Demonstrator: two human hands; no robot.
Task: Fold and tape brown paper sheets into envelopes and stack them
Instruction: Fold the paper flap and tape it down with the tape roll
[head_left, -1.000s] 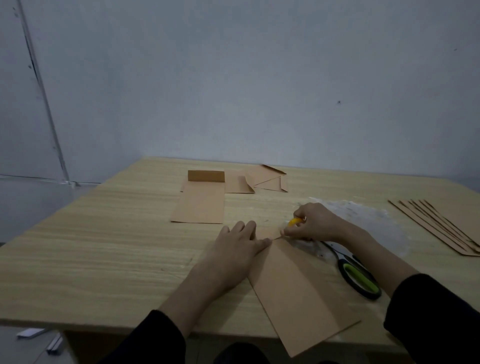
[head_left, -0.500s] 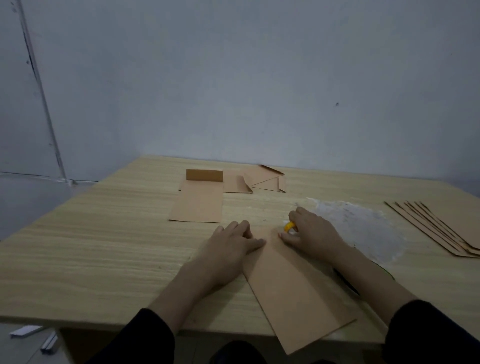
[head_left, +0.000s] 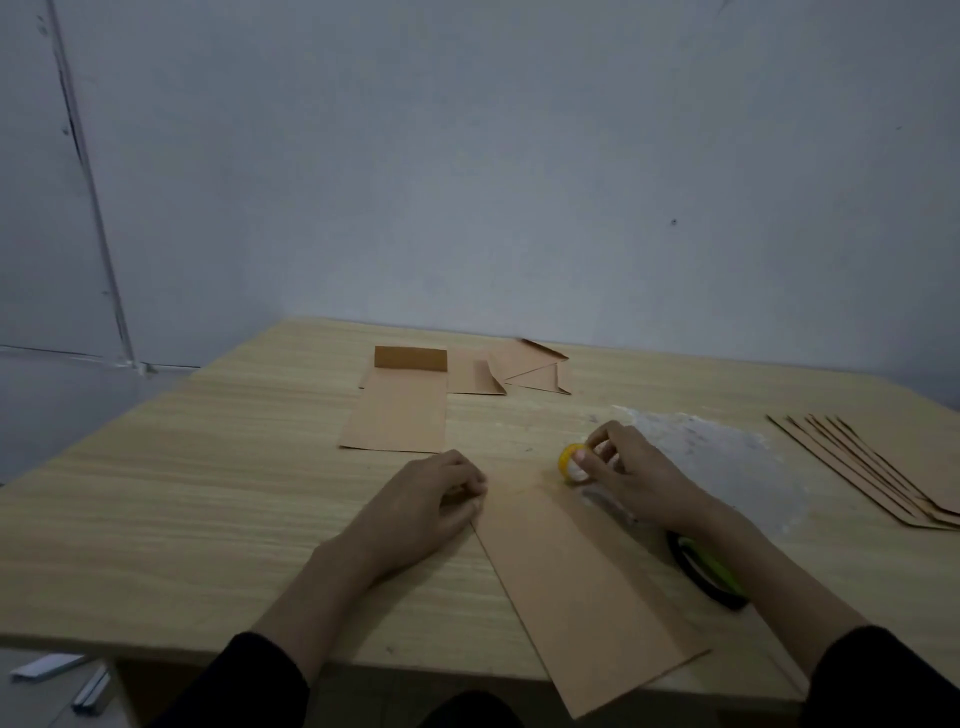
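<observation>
Left hand (head_left: 426, 499): fingers curling at the far left corner of the folded paper (head_left: 587, 587); pinching or only pressing, cannot tell.
Right hand (head_left: 631, 475): gripping the yellow tape roll (head_left: 569, 461) at the far right corner.
Folded paper: lying on the table (head_left: 208, 519), near end overhanging the front edge.
</observation>
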